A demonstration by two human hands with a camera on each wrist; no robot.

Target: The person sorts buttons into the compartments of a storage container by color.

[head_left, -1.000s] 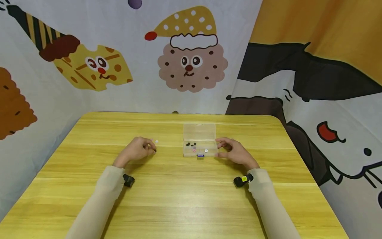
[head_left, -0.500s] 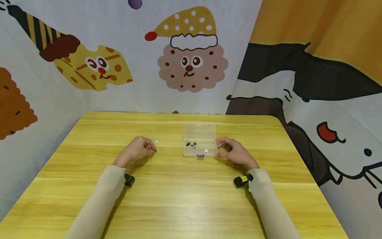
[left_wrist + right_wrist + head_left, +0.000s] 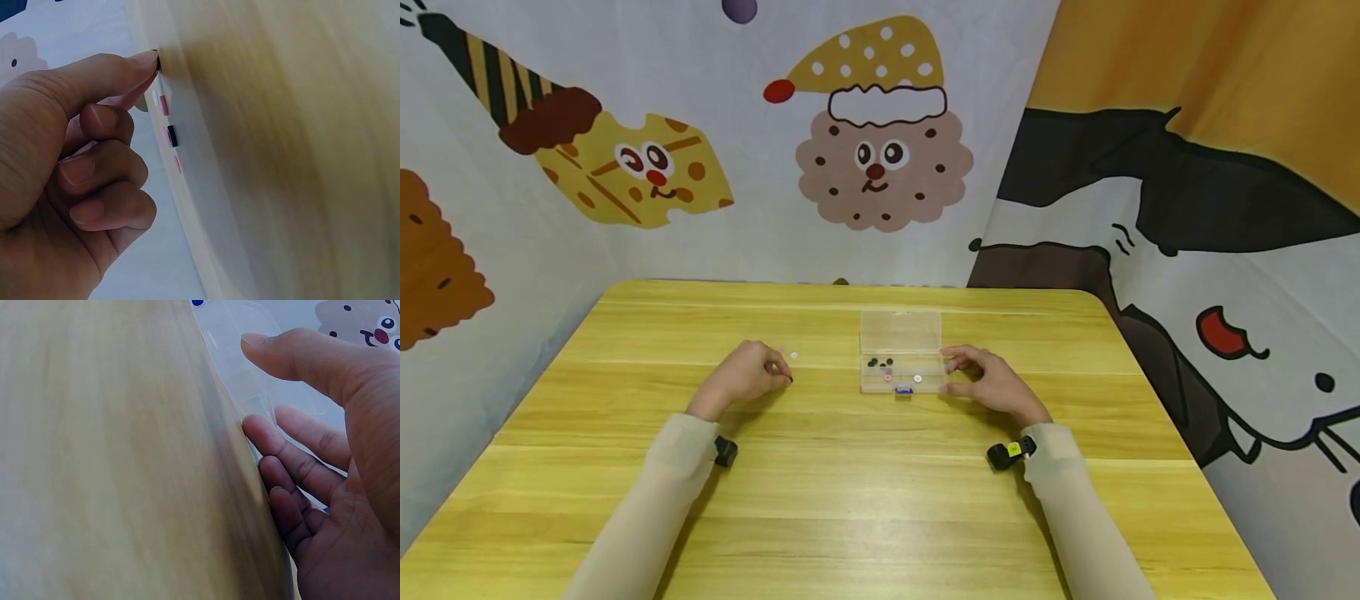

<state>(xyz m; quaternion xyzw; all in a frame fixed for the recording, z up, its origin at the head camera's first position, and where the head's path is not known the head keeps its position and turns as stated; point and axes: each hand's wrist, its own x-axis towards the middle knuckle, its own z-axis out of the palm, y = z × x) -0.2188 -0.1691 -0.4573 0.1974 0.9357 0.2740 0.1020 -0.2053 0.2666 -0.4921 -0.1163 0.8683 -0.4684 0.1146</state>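
With thumb and forefinger, the left hand (image 3: pixel 741 383) pinches a small black button (image 3: pixel 790 380) just above the tabletop; the left wrist view shows its dark edge (image 3: pixel 157 62) at the fingertips. The other fingers of that hand (image 3: pixel 81 150) are curled inward. Beyond them lie pink pieces (image 3: pixel 164 105) and a black piece (image 3: pixel 173 136). The right hand (image 3: pixel 992 385) has relaxed, spread fingers at the right side of a clear plastic box (image 3: pixel 925 365), whose lid stands raised. Inside the box are several black buttons (image 3: pixel 890 362), a pink one (image 3: pixel 887 378) and a white one (image 3: pixel 917 379).
A white button (image 3: pixel 793 355) and a pink one (image 3: pixel 781 350) lie on the wooden table (image 3: pixel 850 483) beyond the left hand. The box has a blue latch (image 3: pixel 904 391) at its front. Behind the table hangs a printed cloth (image 3: pixel 700 250).
The left hand has shifted very slightly, with the black button still pinched. No movement shows in the right hand or the box.
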